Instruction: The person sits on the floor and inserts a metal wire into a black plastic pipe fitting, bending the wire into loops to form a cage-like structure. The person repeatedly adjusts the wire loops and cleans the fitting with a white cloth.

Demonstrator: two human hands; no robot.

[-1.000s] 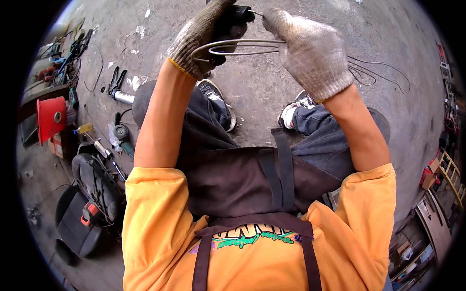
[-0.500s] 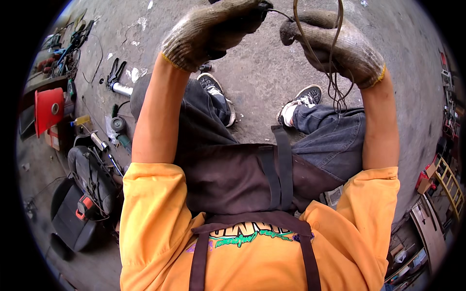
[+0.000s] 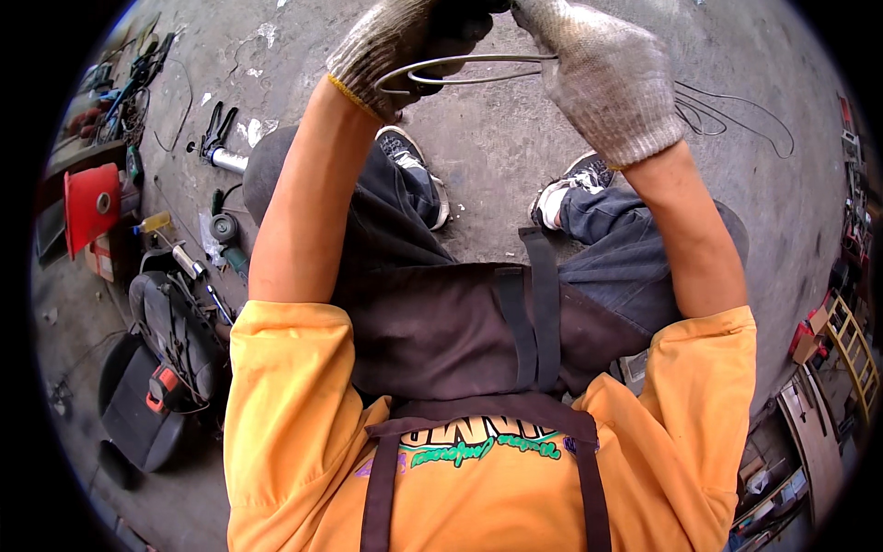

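My left hand (image 3: 405, 46), in a grimy knit glove with a dark palm, is closed at the top edge of the head view. Close beside it, my right hand (image 3: 612, 78), gloved alike, is wrapped round a coil of thin metal wire (image 3: 487, 58). One loop of the wire reaches from the right fist across to the left glove. More loops stick out on the far side of the right wrist. The fingertips of both hands nearly meet, and the picture's edge partly cuts them off, so the exact pinch is hidden.
Below the hands are my knees and a dark apron (image 3: 432, 322). Left on the floor lie a caulking gun (image 3: 221, 152), an angle grinder (image 3: 225, 235), a red panel (image 3: 92, 210) and a car seat (image 3: 138, 405). A yellow ladder-like frame (image 3: 851, 354) lies at the right.
My hands have come together. The right one has turned over and moved left, swinging the hanging wire loops out sideways; one loop now spans toward the left glove.
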